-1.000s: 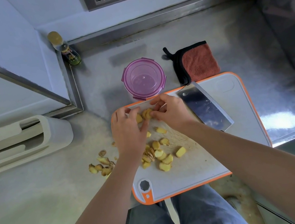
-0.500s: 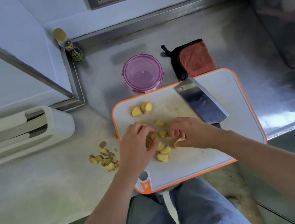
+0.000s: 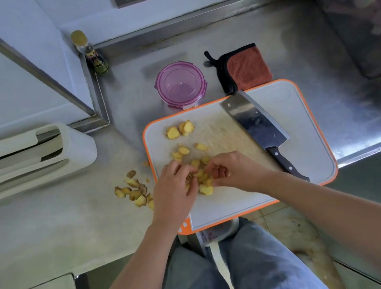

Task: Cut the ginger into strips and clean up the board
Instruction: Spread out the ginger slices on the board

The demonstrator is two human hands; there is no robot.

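The ginger pieces (image 3: 204, 182) lie in a small heap near the front of the cutting board (image 3: 307, 149), right between your hands. Your left hand (image 3: 172, 193) has its fingers bent down into the heap and pinches some pieces. Your right hand (image 3: 235, 172) is bent the same way, with its fingertips closed on pieces from the other side. A few more pieces lie further up the board, and two sit together by the far left corner.

They are all thick chunks, not thin strips, so I think the strip cutting has not begun. The cleaver (image 3: 254, 120) lies flat on the board beside your right hand, and no hand is on it.

Ginger peels (image 3: 134, 192) are scattered on the counter (image 3: 72, 229) just left of the board. The purple tub (image 3: 180, 85) behind the board looks empty, and the cloth (image 3: 247, 65) lies beside it. The cleaning is yet to do too.
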